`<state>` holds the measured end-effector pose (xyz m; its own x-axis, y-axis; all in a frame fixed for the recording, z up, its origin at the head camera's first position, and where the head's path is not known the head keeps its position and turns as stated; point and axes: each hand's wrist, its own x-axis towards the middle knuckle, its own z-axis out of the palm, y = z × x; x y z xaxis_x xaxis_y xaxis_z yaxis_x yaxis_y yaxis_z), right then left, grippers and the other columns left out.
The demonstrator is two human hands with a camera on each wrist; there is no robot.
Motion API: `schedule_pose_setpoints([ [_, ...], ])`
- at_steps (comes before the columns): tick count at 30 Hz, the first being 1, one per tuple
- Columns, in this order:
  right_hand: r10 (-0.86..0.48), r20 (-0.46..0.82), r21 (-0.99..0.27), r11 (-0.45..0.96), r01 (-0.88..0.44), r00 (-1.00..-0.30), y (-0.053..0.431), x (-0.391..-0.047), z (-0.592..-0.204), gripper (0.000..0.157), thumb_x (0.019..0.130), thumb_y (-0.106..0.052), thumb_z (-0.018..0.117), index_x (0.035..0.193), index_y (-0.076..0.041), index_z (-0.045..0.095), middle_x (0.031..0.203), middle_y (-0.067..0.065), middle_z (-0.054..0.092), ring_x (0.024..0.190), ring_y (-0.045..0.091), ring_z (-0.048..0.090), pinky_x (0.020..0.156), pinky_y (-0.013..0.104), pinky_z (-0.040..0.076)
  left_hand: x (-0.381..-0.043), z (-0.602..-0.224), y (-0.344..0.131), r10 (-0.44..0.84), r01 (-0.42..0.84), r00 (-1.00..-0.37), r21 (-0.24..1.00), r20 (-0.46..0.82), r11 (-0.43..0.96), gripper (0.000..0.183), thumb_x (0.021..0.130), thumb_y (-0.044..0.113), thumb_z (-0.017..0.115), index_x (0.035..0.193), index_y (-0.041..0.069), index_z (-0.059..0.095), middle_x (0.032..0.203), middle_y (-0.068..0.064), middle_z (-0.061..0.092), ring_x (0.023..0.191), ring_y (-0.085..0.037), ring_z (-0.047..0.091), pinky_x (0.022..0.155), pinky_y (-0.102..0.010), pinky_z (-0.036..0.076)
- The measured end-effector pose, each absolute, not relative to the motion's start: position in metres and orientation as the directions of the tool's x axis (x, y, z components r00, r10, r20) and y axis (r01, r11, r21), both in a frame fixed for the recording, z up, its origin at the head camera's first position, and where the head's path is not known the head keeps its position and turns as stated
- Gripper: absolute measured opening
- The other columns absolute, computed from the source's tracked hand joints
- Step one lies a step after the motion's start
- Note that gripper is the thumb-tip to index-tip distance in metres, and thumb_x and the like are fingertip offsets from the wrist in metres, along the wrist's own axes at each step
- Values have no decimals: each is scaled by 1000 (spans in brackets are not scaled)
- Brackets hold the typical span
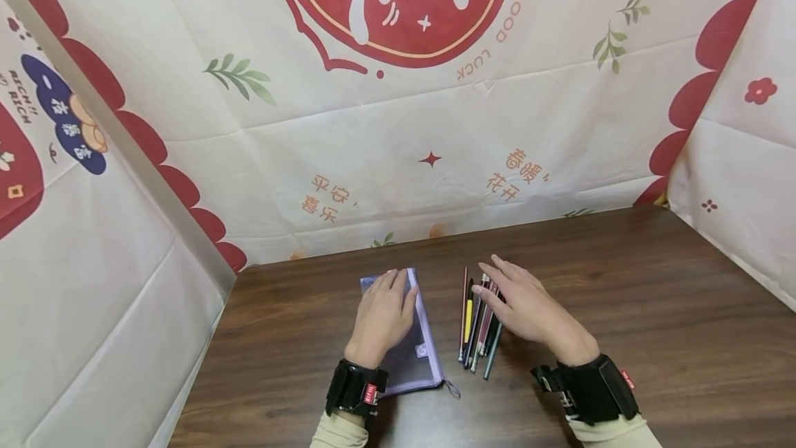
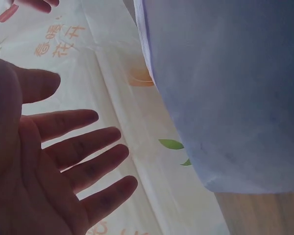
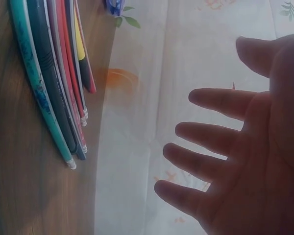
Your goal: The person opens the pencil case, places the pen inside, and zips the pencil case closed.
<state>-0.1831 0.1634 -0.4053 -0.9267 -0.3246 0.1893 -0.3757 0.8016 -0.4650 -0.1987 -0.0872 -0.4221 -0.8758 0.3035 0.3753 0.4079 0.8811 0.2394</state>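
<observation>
A flat purple zippered pencil pouch (image 1: 407,358) with a see-through face lies on the table, its zipper loop at the near right corner. Over its upper part is my left hand (image 1: 382,313), fingers extended; the left wrist view shows the palm facing the pouch (image 2: 235,98) with a gap between. To the right lies a loose bundle of pencils and pens (image 1: 479,327), one with a yellow barrel. My right hand (image 1: 525,303) hovers over the bundle's right side, fingers spread and holding nothing. In the right wrist view the pencils (image 3: 54,98) lie apart from its fingertips.
The dark wooden table (image 1: 622,296) extends to both sides of the hands. A white printed cloth (image 1: 398,123) hangs along the back edge, with further cloth panels at left and right. Each wrist wears a black strap.
</observation>
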Motion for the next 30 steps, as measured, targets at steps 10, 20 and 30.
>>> schedule_pose_setpoints([
  [10, -357, 186, -441, 802, -403, -915, 165, -179, -402, 55, 96, -37, 50, 136, 0, 47, 145, 31, 35, 129, 48, 32, 99, 68, 29, -200, -423, -94, 343, 434, -875, 239, 342, 868, 46, 95, 32, 49, 130, 2, 55, 127, -19, 60, 119, -31, 52, 98, -47, 45],
  [20, -392, 171, -447, 787, -426, -904, 168, -177, -397, 45, 94, -28, 55, 129, 0, 54, 138, 31, 44, 126, 48, 37, 96, 67, 34, -209, -420, -93, 385, 472, -862, 243, 331, 848, 44, 92, 30, 54, 128, 4, 57, 124, -19, 62, 113, -31, 56, 90, -47, 50],
  [30, -472, 163, -410, 766, -495, -866, 165, -179, -398, 44, 93, -25, 56, 126, 4, 56, 131, 28, 52, 120, 41, 47, 97, 58, 41, -209, -416, -96, 425, 497, -859, 270, 286, 824, 40, 92, 28, 55, 125, 5, 60, 123, -17, 63, 113, -29, 57, 91, -46, 50],
])
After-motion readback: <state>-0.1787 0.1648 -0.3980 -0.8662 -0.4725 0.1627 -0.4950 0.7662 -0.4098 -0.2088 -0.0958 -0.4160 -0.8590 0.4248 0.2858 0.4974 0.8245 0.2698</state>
